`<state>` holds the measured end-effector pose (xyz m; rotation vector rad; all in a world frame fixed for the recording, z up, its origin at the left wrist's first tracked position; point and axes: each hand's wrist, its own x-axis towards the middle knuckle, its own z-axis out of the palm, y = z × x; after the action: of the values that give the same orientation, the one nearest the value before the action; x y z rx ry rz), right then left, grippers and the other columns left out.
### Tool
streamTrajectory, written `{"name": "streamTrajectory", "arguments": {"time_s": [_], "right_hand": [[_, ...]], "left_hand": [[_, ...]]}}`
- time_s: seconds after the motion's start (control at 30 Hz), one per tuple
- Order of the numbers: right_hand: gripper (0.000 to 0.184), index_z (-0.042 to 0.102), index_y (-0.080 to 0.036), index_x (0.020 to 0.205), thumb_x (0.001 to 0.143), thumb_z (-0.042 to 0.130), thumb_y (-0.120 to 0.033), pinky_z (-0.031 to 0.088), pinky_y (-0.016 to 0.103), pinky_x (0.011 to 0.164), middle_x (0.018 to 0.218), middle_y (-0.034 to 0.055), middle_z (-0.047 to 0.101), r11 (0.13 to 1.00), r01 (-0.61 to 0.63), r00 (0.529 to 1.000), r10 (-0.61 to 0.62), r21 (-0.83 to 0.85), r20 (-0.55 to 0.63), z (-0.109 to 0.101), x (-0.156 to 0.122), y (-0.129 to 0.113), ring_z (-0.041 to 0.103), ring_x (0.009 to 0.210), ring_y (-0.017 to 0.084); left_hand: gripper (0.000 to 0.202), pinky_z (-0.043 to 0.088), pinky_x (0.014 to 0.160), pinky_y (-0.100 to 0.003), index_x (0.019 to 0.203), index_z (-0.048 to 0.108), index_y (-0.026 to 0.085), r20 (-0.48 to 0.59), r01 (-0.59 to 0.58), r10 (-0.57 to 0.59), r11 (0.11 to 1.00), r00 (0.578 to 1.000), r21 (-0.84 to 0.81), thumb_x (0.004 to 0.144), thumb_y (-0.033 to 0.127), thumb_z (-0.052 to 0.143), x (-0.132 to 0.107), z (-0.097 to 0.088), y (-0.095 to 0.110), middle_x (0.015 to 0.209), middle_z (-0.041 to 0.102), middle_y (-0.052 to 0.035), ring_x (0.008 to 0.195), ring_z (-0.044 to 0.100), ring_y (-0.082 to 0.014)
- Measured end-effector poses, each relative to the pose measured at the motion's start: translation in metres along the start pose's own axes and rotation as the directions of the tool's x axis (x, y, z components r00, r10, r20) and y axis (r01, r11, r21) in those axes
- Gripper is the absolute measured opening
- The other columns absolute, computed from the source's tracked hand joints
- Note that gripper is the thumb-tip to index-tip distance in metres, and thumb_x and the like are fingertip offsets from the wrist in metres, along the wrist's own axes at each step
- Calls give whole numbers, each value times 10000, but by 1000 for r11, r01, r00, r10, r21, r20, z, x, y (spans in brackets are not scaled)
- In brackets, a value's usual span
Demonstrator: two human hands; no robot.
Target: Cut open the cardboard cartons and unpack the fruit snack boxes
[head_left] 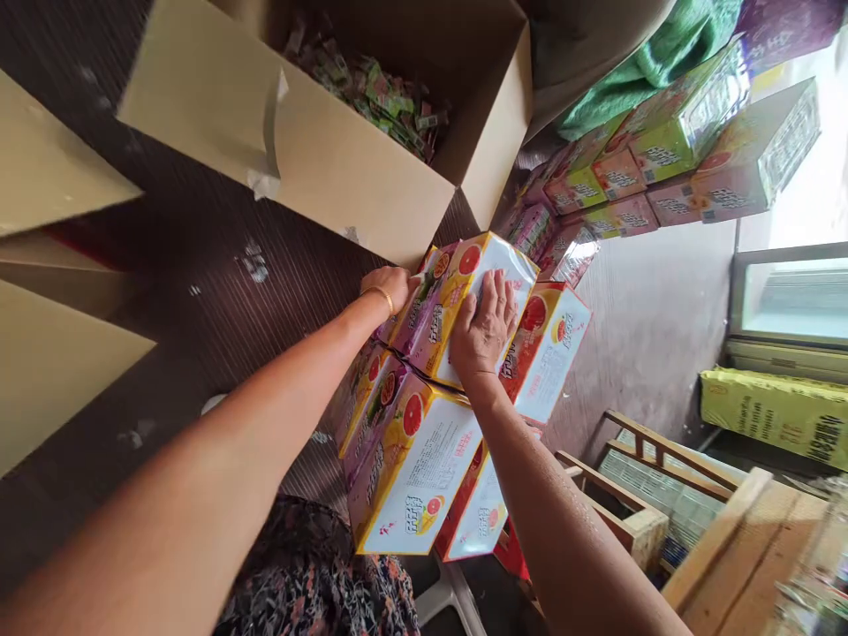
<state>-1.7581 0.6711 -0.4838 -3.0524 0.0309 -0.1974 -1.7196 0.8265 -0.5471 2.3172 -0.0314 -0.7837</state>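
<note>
My right hand [487, 329] lies flat, fingers apart, on the white face of a yellow-edged fruit-printed carton [507, 262]. Against the left side of the same group of cartons is my left hand [388, 288], with a thin bracelet at the wrist. Its fingers are bent together beside a purple carton [424, 300], and what they hold, if anything, is hidden. A red carton [547, 353] stands to the right of my right hand. Closer to my body sits another yellow-edged carton [417, 468], with a red one [477, 512] beside it.
An open cardboard box [358, 194] with many small green packets [390, 97] stands beyond my hands. Stacked fruit cartons [662, 168] fill the upper right near a green cloth [655, 71]. Cardboard flaps [59, 353] lie left; a wooden frame [662, 459] is lower right.
</note>
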Motion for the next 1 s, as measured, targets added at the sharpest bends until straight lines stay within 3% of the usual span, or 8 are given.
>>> {"name": "streamTrajectory", "arguments": {"time_s": [0.07, 0.17, 0.3, 0.4, 0.57, 0.67, 0.83, 1.0], "right_hand": [[531, 403, -163, 1405, 960, 249, -408, 192, 500, 1154, 1493, 97, 369, 1000, 15, 1000, -15, -17, -1, 1, 0, 2, 246, 1410, 213], [531, 403, -156, 1402, 962, 250, -409, 195, 506, 1152, 1489, 107, 373, 1000, 12, 1000, -12, -13, 1, 0, -1, 3, 256, 1407, 218], [533, 418, -135, 1391, 957, 265, -405, 196, 515, 1149, 1475, 126, 391, 1000, 23, 1000, -23, 6, 0, -1, -3, -2, 259, 1407, 234], [514, 408, -170, 1398, 955, 275, -392, 207, 537, 1138, 1477, 114, 384, 999, 45, 999, -45, -12, -12, 1, -3, -3, 257, 1406, 239], [503, 362, -205, 1425, 959, 255, -359, 215, 561, 1127, 1481, 100, 364, 995, 85, 996, -86, -59, -27, 3, -2, 9, 253, 1406, 239], [499, 354, -211, 1428, 962, 248, -354, 215, 557, 1127, 1485, 94, 361, 995, 79, 996, -81, -58, -24, 2, -5, 12, 252, 1407, 233], [498, 357, -219, 1429, 962, 269, -370, 204, 553, 1134, 1494, 86, 359, 998, 53, 999, -53, -47, -13, 1, -9, 3, 244, 1414, 232], [514, 393, -193, 1410, 962, 270, -412, 214, 561, 1129, 1496, 97, 364, 998, 43, 999, -44, -54, -20, -2, -8, -1, 279, 1400, 244]], "left_hand": [[538, 450, 795, -294, 1077, 689, 149, 96, -37, 37, 999, 995, -7, 949, 450, 261, 12, 23, 6, 1130, 680, -141, 1064, 624, -260], [496, 444, 734, -274, 1006, 710, 177, 182, -39, 39, 999, 983, 0, 938, 465, 312, -28, 51, -14, 1014, 717, -111, 953, 659, -234], [527, 412, 659, -274, 955, 712, 189, 196, 49, -47, 999, 979, -4, 941, 504, 289, -78, 48, -68, 907, 726, -106, 838, 664, -219], [609, 409, 653, -280, 963, 714, 138, 60, 157, -152, 982, 987, -103, 955, 484, 213, -34, 39, -80, 933, 719, -136, 829, 657, -215], [605, 447, 818, -305, 1080, 696, 109, 30, -11, 16, 987, 999, -161, 949, 480, 235, 64, 69, -39, 1106, 684, -152, 1023, 626, -247], [592, 454, 857, -324, 1150, 663, 127, 164, -28, 41, 996, 986, -80, 950, 482, 233, 36, 92, -44, 1136, 673, -158, 1062, 620, -264], [515, 472, 806, -327, 1024, 718, 211, 281, 42, -43, 999, 959, 7, 907, 547, 345, -28, 89, -107, 1029, 715, -126, 988, 657, -284], [597, 456, 804, -300, 1089, 690, 171, 70, 114, -106, 986, 992, -124, 942, 510, 221, 64, 89, -106, 1103, 689, -136, 1028, 636, -253]]}}
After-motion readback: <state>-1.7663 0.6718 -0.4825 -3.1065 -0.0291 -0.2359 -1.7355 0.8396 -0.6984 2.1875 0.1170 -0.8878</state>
